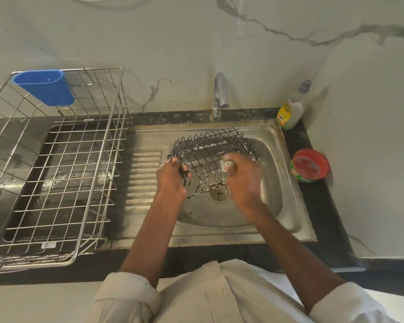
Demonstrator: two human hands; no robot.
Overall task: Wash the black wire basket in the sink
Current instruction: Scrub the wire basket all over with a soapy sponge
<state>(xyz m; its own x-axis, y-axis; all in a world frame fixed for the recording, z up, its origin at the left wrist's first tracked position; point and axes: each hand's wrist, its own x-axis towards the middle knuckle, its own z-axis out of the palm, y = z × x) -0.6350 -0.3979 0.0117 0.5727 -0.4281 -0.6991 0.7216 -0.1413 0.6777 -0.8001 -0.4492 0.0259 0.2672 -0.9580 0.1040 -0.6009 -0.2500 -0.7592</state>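
Note:
The black wire basket stands tilted inside the steel sink, with white suds along its wires. My left hand grips the basket's near left edge. My right hand holds a small soapy scrubber against the basket's right inner side; the hand is blurred. The drain shows below the basket. No water comes from the chrome tap.
A large steel wire dish rack with a blue plastic holder stands on the counter to the left. A dish-soap bottle stands at the sink's back right corner, and a red-lidded green tub sits to its right. Marbled wall behind.

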